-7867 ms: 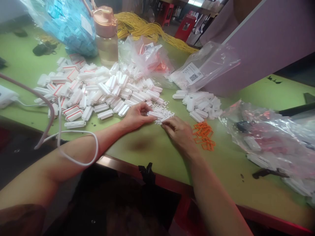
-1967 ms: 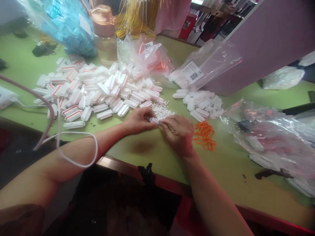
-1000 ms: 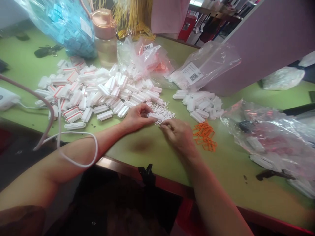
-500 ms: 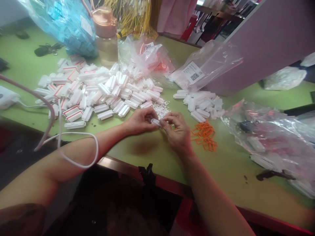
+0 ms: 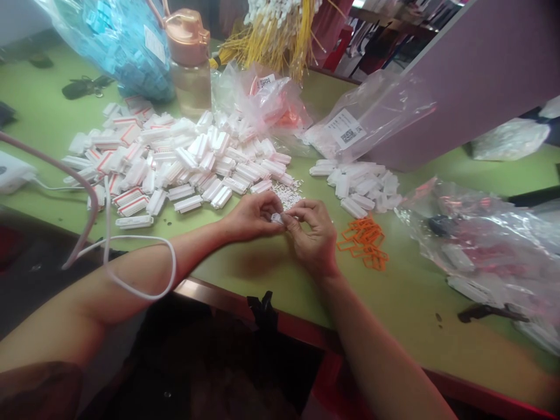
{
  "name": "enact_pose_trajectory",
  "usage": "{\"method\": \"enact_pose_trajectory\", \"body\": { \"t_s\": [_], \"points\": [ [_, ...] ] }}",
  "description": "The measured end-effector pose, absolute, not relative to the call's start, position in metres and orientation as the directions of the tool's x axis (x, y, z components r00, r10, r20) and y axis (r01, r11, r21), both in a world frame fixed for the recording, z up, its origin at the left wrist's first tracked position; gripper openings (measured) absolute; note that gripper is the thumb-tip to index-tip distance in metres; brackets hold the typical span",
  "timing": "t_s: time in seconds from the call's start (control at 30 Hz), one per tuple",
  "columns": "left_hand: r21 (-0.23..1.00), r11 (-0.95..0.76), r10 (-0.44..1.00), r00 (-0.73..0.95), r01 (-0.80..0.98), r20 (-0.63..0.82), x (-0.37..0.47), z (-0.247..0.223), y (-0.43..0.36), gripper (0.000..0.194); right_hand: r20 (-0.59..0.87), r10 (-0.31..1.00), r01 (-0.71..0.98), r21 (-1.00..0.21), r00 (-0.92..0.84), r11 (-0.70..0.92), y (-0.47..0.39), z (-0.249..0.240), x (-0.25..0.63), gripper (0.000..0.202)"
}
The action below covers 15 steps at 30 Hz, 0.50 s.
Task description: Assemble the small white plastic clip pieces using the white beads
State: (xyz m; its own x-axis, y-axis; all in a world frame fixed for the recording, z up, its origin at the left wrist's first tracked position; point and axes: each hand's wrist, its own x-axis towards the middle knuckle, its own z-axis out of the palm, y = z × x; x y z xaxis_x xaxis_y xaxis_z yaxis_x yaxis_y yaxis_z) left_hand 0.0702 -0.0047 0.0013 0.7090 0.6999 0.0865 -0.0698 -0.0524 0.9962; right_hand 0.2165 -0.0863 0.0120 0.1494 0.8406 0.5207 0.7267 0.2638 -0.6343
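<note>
A small white translucent plastic piece (image 5: 276, 218) sits between my two hands above the green table, mostly covered by fingers. My left hand (image 5: 254, 217) is closed on it from the left, thumb and fingers curled round. From the right, my right hand (image 5: 312, 236) pinches thumb and forefinger at the piece's right end; whether a tinier part is between those fingertips is hidden. Just beyond the hands lies a scatter of tiny white bits (image 5: 289, 193). Orange rectangular frames (image 5: 363, 242) lie in a heap right of my right hand.
A large pile of white plastic housings (image 5: 188, 154) spreads behind my left arm, some red-edged. White covers (image 5: 361, 184) lie at the right. A bottle (image 5: 191, 64), a blue-filled bag (image 5: 126, 52) and yellow wires (image 5: 280, 35) stand behind. A cable (image 5: 172, 262) loops over my left forearm.
At the back, the bundle of yellow wires has swung right and lower, covering much of the pink cloth. My hands stay together; the white piece shows less between the fingers.
</note>
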Motion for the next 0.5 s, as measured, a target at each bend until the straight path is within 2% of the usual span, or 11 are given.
{"method": "enact_pose_trajectory", "body": {
  "t_s": [0.23, 0.3, 0.37, 0.5],
  "points": [
    [0.997, -0.036, 0.703, 0.707, -0.074, 0.077, 0.0698, 0.0004, -0.0045, 0.029, 0.512, 0.838, 0.679, -0.684, 0.187, 0.267, -0.0862, 0.007, 0.2156, 0.013],
    [0.996, -0.019, 0.713, 0.697, -0.083, 0.072, 0.0702, 0.0004, -0.0043, 0.03, 0.53, 0.83, 0.7, -0.66, 0.176, 0.273, -0.0872, 0.0065, 0.2167, 0.014],
    [0.995, 0.007, 0.724, 0.687, -0.101, 0.065, 0.0706, -0.0002, -0.0038, 0.031, 0.571, 0.813, 0.78, -0.559, 0.118, 0.28, -0.0889, 0.0075, 0.2178, 0.015],
    [0.989, 0.041, 0.727, 0.684, -0.141, 0.067, 0.0706, -0.0024, -0.0023, 0.032, 0.6, 0.797, 0.936, -0.237, -0.069, 0.26, -0.0933, 0.0133, 0.217, 0.016]
  ]
}}
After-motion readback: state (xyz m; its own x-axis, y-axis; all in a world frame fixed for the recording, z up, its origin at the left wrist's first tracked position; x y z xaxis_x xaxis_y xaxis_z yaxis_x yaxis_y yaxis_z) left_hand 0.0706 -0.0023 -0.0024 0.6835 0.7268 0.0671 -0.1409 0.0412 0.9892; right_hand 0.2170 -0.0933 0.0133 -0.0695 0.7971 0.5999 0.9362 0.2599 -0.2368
